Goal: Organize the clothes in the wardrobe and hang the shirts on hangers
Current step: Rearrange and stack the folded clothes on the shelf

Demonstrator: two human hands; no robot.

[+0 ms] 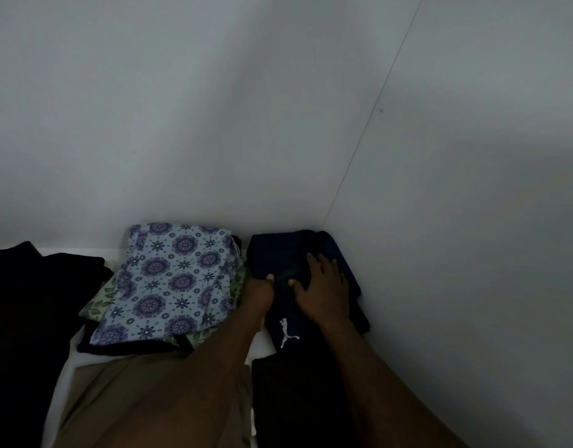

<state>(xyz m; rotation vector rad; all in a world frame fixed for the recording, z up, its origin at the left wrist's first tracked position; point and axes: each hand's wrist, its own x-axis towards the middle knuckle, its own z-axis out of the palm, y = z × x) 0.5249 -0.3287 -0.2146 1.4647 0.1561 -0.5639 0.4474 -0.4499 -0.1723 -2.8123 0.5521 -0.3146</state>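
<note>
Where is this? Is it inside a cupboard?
Probably yes, a wardrobe shelf. Plain white walls meet in a corner, and folded clothes lie in piles: a flowery cloth and a dark navy garment that both hands, left hand and right hand, are touching.

Head view, close, down into wardrobe corner [323, 221]

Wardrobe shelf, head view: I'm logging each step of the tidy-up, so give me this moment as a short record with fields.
place: corner of a white wardrobe shelf
left hand: at the left edge of the navy garment, thumb on top
right hand: flat, fingers spread, on the navy garment
navy garment: folded, white leaping-cat logo, in the right corner
beside it: floral blue fabric atop a stack
far left: black clothes
front: tan garment
hangers: none in view
</note>
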